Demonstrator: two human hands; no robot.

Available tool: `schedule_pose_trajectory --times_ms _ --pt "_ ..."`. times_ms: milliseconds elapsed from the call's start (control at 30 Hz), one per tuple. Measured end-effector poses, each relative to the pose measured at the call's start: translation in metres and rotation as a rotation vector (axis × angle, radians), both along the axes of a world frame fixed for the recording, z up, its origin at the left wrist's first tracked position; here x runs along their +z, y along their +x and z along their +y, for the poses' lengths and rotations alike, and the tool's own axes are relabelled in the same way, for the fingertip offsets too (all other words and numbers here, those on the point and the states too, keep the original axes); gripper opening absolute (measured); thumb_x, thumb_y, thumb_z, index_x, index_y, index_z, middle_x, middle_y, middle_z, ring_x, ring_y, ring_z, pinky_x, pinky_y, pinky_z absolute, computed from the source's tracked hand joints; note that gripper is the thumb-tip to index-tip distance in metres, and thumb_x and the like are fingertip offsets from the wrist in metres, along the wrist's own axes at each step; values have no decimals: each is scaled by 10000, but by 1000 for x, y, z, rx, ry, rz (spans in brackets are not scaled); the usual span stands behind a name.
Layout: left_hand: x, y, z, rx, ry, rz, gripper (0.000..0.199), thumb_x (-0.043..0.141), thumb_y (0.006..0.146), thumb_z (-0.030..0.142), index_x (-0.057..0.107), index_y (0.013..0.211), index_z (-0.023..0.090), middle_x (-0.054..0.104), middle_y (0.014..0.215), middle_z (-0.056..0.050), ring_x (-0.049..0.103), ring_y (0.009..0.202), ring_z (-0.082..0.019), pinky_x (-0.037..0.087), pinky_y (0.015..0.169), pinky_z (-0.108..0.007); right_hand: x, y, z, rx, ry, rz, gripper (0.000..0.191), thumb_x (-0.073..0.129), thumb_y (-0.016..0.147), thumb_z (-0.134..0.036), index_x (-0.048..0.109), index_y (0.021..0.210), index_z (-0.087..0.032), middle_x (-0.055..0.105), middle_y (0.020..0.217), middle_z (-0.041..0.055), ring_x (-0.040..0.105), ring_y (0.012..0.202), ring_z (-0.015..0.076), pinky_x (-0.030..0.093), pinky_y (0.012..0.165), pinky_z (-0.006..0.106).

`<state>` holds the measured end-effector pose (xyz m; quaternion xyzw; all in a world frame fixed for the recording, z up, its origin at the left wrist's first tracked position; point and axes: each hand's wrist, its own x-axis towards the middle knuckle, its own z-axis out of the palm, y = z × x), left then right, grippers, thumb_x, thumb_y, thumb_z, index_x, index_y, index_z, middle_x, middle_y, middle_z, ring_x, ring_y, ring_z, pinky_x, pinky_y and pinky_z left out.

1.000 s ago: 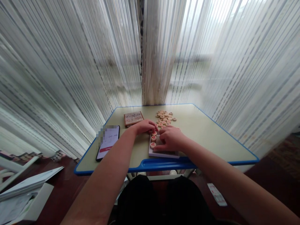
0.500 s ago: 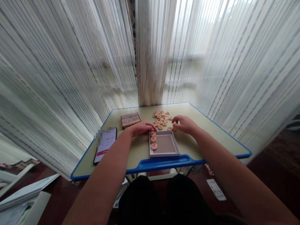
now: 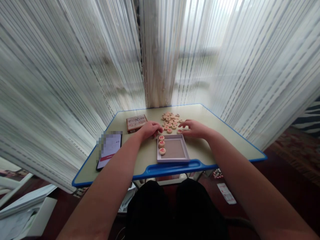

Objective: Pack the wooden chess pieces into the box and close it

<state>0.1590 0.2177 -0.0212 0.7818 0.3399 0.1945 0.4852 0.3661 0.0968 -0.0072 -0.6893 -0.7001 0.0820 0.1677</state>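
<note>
A shallow white box tray [image 3: 186, 150] lies near the front of the table, with three round wooden xiangqi pieces [image 3: 162, 144] with red characters in a column along its left side. Just beyond its far left corner, my left hand [image 3: 150, 129] has its fingers curled together on a xiangqi piece [image 3: 161, 130], partly hidden by them. My right hand [image 3: 193, 128] hovers low past the tray's far right corner, fingers apart, the index stretched over the pieces. Close to its thumb lies a red-marked piece [image 3: 179, 131]. A loose heap of pieces [image 3: 171, 119] spreads behind the tray.
A printed brown box [image 3: 136, 122] sits behind my left hand. On the left edge rests a phone [image 3: 110, 150], partly blurred out. The table [image 3: 212, 156] has a blue rim and a blue front groove [image 3: 172, 166]. Striped curtains [image 3: 160, 60] hang close behind.
My left hand has drawn its fingers in around a piece by the tray corner. My right hand has shifted slightly left, its index finger reaching out more. The three pieces in the tray stay put.
</note>
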Motion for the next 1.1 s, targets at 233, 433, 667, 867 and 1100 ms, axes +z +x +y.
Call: schedule_pose_trajectory --times_ms 233,433,667,867,1100 --pt "-3 -4 11 132 399 -7 306 518 686 252 670 914 115 675 850 -60 576 699 -128 450 648 -221 -5 0 4 6 63 -15 261 583 731 -377 682 897 -200 605 892 52 540 702 134 425 687 254" --pt "-5 -5 6 -58 416 150 295 558 683 272 695 914 150 690 852 -47 597 771 -160 443 745 -249 -9 1 7 -9 35 24 298 581 731 -432 685 899 -208 621 868 42 537 681 125 418 662 245" --pt "-3 -8 6 -60 389 161 295 613 658 360 696 853 154 690 806 -45 602 754 -162 448 686 -239 -9 6 8 16 76 -44 285 575 730 -419 685 905 -223 646 846 38 543 770 163 409 745 284" --pt "-7 -8 10 -7 438 141 335 629 653 365 666 895 136 677 808 -56 597 721 -151 458 673 -244 -7 5 7 -3 56 -46 310 566 728 -454 684 891 -218 649 850 43 545 798 174 405 762 291" --pt "-8 -8 12 -2 399 134 367 631 655 364 658 937 132 680 826 -60 601 735 -149 462 682 -242 2 3 -1 -74 -46 32 417 573 706 -423 614 1051 -192 635 910 55 558 711 152 415 636 256"
